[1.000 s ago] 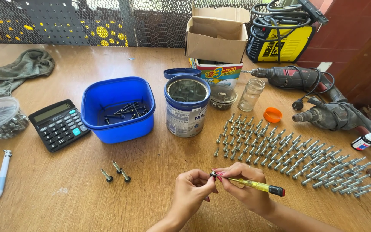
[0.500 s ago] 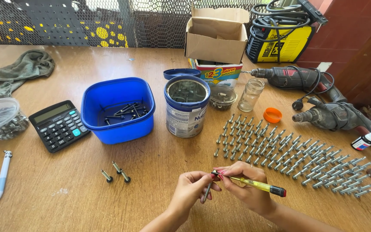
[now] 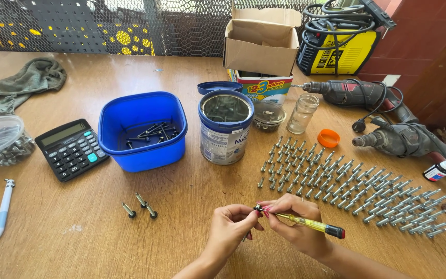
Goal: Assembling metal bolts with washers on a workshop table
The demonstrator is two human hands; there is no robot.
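My right hand grips a small screwdriver with a clear yellow handle and dark end cap, its tip pointing left. My left hand pinches a small bolt at that tip; the bolt is mostly hidden by my fingers. Both hands hover low over the wooden table near its front edge. Three loose bolts lie to the left of my hands. Several rows of bolts are laid out to the right and behind my hands.
A blue tub holding a few bolts, a metal can, a calculator, a clear bowl of hardware, a pen, a glass jar, an orange lid, two power drills, a cardboard box, a grey cloth.
My hands stay almost in place; the left fingers shift slightly at the screwdriver tip. Nothing else on the table has moved.
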